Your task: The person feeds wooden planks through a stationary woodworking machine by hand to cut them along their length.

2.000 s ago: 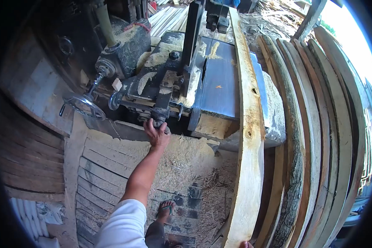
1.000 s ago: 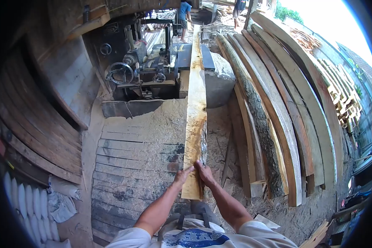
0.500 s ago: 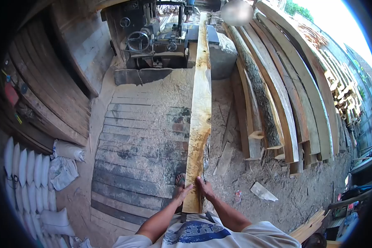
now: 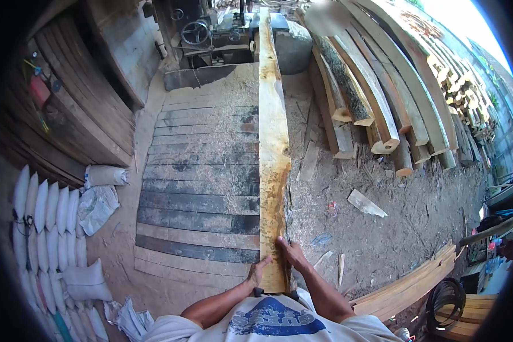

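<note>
A long wooden plank (image 4: 273, 131) with a rough bark edge on its right side runs from my waist to the machine at the far end. My left hand (image 4: 259, 271) grips its left edge near the close end, with the fingers partly hidden below. My right hand (image 4: 292, 253) holds the right edge slightly farther forward, the thumb on the top face. The sawmill machine (image 4: 211, 37) has handwheels, and the plank's far end lies beside it.
Thick timber beams (image 4: 376, 85) are stacked at the right. White sacks (image 4: 51, 211) are piled at the left, near leaning boards (image 4: 80, 108). Slats (image 4: 199, 188) strewn with sawdust cover the floor. More planks (image 4: 410, 279) and a black coil (image 4: 446, 305) lie at the lower right.
My view has shifted back and down, so the machine and beams sit higher in it. Both hands still hold the plank; the left sits farther down its edge, lower than the right.
</note>
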`<action>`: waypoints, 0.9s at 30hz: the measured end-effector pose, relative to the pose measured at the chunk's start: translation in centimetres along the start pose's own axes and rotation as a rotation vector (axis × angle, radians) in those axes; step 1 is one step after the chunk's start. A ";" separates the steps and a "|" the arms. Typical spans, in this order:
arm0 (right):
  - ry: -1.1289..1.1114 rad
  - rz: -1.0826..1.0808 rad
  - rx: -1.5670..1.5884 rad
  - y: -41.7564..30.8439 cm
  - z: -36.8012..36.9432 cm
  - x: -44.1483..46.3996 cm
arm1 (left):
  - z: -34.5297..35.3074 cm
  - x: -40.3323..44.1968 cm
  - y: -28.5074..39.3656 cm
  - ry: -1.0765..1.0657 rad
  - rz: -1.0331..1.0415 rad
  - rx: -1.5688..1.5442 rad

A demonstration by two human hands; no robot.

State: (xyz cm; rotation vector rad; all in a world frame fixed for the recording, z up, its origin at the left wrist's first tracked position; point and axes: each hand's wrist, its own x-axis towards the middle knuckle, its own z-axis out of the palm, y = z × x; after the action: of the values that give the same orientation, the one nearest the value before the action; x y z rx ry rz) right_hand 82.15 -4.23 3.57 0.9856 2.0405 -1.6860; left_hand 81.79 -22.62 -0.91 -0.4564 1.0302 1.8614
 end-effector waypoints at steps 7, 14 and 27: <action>-0.024 -0.032 0.300 6.7 5.5 -10.2 | -8.4 -14.4 -12.9 0.112 0.066 0.225; 0.109 -0.248 0.486 12.9 10.6 -19.8 | -7.4 -29.6 -18.4 0.255 -0.036 0.276; 0.040 -0.217 0.539 31.4 16.8 -39.4 | -14.4 -46.3 -39.7 0.217 0.030 0.217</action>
State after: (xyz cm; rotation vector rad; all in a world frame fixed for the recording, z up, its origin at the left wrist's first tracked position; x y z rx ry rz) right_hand 128.44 -30.08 1.19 0.9757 1.8010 -2.4279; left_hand 137.46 -50.97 3.42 -0.5236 1.3749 1.7287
